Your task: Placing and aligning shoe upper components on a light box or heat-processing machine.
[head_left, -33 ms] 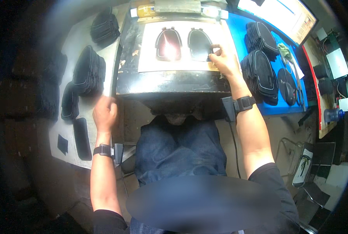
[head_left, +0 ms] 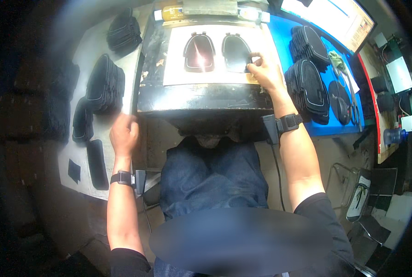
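Note:
Two black rounded fabric panels with pale edging lie side by side on a white sheet [head_left: 178, 76]. A bright pinkish streak of light falls on the left panel [head_left: 193, 48]. At the lower right edge of the right panel [head_left: 236, 54], the thumb and forefinger of my right hand [head_left: 267, 71] are closed on its border. My left hand [head_left: 124, 134] is curled into a fist on the edge of a pale side table [head_left: 88, 177]; nothing shows in it. Just beyond that fist stands a stack of similar black panels [head_left: 104, 85].
More black stacks [head_left: 307, 87] stand on a blue surface [head_left: 280, 32] to the right, beside scissors [head_left: 355, 111] and a computer mouse [head_left: 340, 101]. A lit screen [head_left: 340, 18] is at the far right. Cables hang from both wristbands. A folding chair [head_left: 360, 198] stands lower right.
The bright pinkish patch on the left panel has become smaller and dimmer. Both hands and the panels stay where they were.

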### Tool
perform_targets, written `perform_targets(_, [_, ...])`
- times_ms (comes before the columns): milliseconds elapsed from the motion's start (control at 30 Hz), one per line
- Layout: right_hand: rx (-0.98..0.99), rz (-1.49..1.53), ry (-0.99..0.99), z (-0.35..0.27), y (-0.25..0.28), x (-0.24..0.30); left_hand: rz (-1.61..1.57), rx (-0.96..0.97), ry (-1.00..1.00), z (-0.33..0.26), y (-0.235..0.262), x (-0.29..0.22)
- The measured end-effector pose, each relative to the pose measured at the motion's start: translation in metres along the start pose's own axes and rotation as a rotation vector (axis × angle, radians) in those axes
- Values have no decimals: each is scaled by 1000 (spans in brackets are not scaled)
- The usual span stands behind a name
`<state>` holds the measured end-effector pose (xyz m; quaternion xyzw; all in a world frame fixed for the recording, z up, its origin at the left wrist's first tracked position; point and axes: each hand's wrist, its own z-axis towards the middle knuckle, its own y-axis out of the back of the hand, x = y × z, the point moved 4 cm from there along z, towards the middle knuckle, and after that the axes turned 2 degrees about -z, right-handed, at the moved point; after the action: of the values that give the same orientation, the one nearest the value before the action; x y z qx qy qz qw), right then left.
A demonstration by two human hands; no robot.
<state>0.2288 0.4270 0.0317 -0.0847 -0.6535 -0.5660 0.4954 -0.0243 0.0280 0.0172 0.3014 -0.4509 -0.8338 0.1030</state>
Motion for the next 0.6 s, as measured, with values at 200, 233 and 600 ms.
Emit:
perform_targets(200, [-6, -38, 14, -1, 1, -1, 12, 17, 25, 0, -2, -2])
perform_targets(233, [-3, -49, 17, -2, 1, 0, 11, 16, 30, 0, -3, -1])
perform_targets(600, [-12, -109, 155, -7, -4, -7, 21, 15, 23, -2, -3, 0])
